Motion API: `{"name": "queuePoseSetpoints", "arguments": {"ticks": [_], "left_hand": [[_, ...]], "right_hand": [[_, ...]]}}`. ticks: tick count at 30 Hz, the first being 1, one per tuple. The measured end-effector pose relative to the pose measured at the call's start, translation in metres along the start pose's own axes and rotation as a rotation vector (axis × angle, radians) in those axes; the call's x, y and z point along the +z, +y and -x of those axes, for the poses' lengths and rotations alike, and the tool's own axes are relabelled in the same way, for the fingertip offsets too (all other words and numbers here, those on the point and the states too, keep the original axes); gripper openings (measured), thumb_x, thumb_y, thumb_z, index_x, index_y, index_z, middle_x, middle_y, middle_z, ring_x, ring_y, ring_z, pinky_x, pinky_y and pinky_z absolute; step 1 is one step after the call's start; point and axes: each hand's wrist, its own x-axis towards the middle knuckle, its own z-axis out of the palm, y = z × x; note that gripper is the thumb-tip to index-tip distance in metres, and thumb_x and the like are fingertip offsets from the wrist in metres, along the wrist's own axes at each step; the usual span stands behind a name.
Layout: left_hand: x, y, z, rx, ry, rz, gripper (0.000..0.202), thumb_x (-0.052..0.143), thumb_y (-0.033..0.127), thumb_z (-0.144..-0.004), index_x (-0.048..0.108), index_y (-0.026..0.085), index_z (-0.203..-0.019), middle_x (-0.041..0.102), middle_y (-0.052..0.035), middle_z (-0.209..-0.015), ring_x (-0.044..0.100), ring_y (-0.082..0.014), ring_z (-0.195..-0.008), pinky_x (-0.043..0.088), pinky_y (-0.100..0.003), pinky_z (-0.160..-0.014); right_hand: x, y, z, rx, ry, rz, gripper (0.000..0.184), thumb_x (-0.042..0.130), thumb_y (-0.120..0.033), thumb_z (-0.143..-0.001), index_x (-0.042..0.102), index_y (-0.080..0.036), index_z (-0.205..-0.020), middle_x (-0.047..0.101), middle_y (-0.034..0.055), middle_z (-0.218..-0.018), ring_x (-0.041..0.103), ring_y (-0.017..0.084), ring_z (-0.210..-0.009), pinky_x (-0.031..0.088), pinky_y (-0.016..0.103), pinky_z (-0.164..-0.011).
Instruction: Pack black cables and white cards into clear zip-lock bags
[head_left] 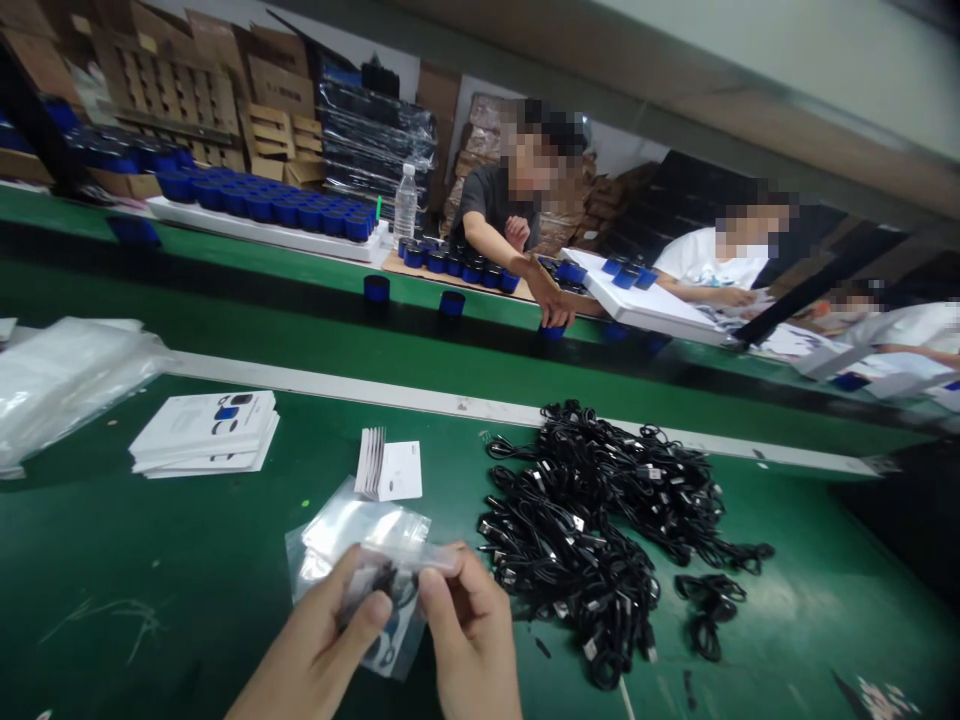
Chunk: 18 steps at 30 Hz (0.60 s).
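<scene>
Between my two hands is a small clear plastic bag [401,640] with a dark cable and a printed card inside. My left hand [330,620] pinches its left side, thumb in front. The top edge of the bag is pinched by my right hand [469,610]. Just behind my hands lie more clear plastic bags [322,535], flat on the green table. Beyond them stands a little stack of white cards [401,470], partly fanned. A large heap of coiled black cables [585,530] lies to the right of my hands.
White printed booklets [210,430] are stacked at the left, beside a large plastic bag [67,380]. Behind a pale strip [337,388] runs a green conveyor [300,330] carrying blue round containers [451,303]. Across it, a co-worker's hand [551,300] touches one container.
</scene>
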Motion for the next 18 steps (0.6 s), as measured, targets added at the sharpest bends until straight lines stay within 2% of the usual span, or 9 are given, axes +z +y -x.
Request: {"name": "queuePoseSetpoints", "arguments": {"ticks": [2, 5, 9, 12, 15, 18], "left_hand": [[0.009, -0.009, 0.003, 0.022, 0.067, -0.034, 0.048, 0.052, 0.065, -0.076, 0.065, 0.022, -0.092, 0.07, -0.0001, -0.083, 0.063, -0.02, -0.084, 0.048, -0.022, -0.077], [0.016, -0.018, 0.006, 0.081, 0.17, -0.081, 0.047, 0.048, 0.064, -0.079, 0.067, 0.022, -0.089, 0.072, -0.0006, -0.081, 0.065, -0.0196, -0.081, 0.048, -0.021, -0.075], [0.014, -0.02, 0.004, 0.168, 0.149, -0.078, 0.041, 0.044, 0.056, -0.086, 0.068, 0.024, -0.078, 0.069, 0.0015, -0.068, 0.061, -0.016, -0.061, 0.048, -0.02, -0.06], [0.007, -0.016, 0.0, 0.205, 0.078, -0.119, 0.033, 0.047, 0.047, -0.087, 0.068, 0.025, -0.075, 0.068, 0.0024, -0.065, 0.059, -0.0146, -0.056, 0.047, -0.019, -0.057], [-0.001, -0.01, -0.003, 0.187, 0.046, -0.098, 0.023, 0.055, 0.043, -0.083, 0.068, 0.025, -0.076, 0.068, 0.0029, -0.072, 0.061, -0.0147, -0.066, 0.046, -0.018, -0.064], [-0.007, -0.001, -0.003, 0.091, 0.027, -0.033, 0.021, 0.057, 0.045, -0.08, 0.065, 0.026, -0.079, 0.064, 0.004, -0.072, 0.059, -0.0144, -0.069, 0.043, -0.018, -0.062]], "right_hand": [[0.012, 0.01, 0.008, 0.032, 0.152, -0.005, 0.028, 0.054, -0.047, -0.086, 0.062, -0.02, -0.084, 0.06, 0.0024, -0.075, 0.058, 0.018, -0.07, 0.047, 0.026, -0.062], [0.026, 0.023, 0.021, 0.04, 0.224, 0.104, 0.038, 0.052, -0.055, -0.085, 0.067, -0.021, -0.094, 0.067, 0.0063, -0.083, 0.063, 0.022, -0.076, 0.05, 0.03, -0.068], [0.03, 0.028, 0.03, 0.024, 0.208, 0.267, 0.04, 0.042, -0.052, -0.091, 0.067, -0.023, -0.101, 0.066, 0.0068, -0.073, 0.063, 0.022, -0.066, 0.049, 0.029, -0.061], [0.023, 0.021, 0.023, -0.012, 0.153, 0.256, 0.029, 0.045, -0.044, -0.092, 0.064, -0.025, -0.102, 0.065, 0.0051, -0.075, 0.061, 0.021, -0.069, 0.047, 0.028, -0.063], [0.008, 0.008, 0.008, -0.087, 0.051, 0.156, 0.015, 0.051, -0.035, -0.089, 0.059, -0.022, -0.087, 0.059, 0.0021, -0.077, 0.056, 0.017, -0.068, 0.045, 0.025, -0.062], [-0.005, -0.003, -0.003, -0.124, -0.052, 0.114, 0.019, 0.049, -0.027, -0.09, 0.053, -0.02, -0.073, 0.05, -0.0006, -0.072, 0.051, 0.014, -0.065, 0.04, 0.022, -0.059]]}}
